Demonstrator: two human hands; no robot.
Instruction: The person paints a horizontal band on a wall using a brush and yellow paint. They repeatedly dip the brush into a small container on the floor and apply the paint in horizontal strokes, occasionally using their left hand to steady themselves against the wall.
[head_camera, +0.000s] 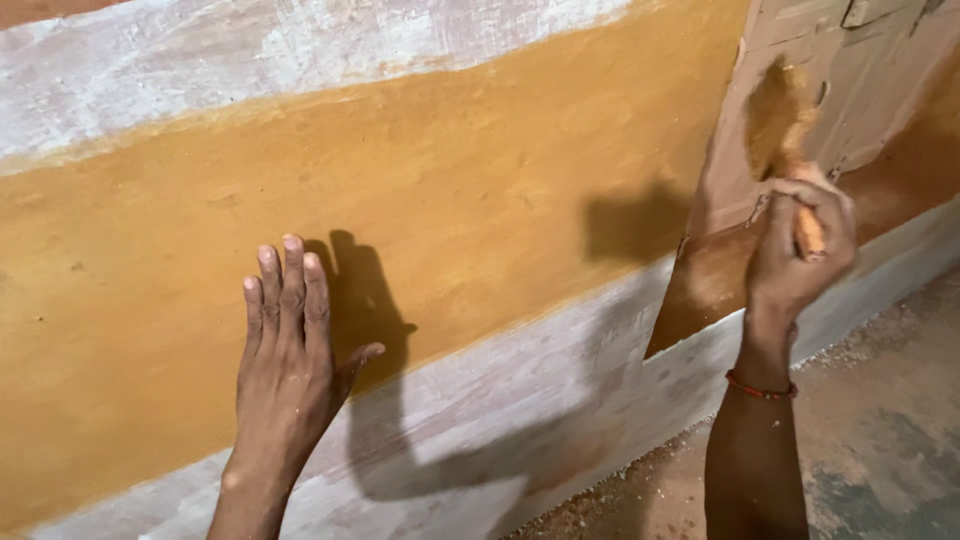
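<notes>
Ochre paint covers the broad middle band of the rough plastered wall (480, 190), wet-looking and fairly even, with a whitish unpainted strip above it and another pale strip running along the bottom by the dusty concrete floor (880, 430). The left hand (290, 340) lies flat against the ochre band, fingers (292, 285) stretched out and close together, thumb splayed to the side — holding nothing, just pressed to the surface. The right hand (800, 235), with a red thread bracelet (762, 388) at the wrist, is closed around the orange wooden handle of a paintbrush (785, 125); the bristles, loaded with the same ochre, blur against the reddish-brown door frame (790, 60) at the right end of the wall.

As far as I can judge, the long stretch of the band looks finished. What appears left is the edge where wall meets frame — the lower part of that frame already carries a darker ochre patch, while the upper part shows bare reddish-brown with chips in it. Whether the pale strips are meant to stay unpainted, I cannot tell.
</notes>
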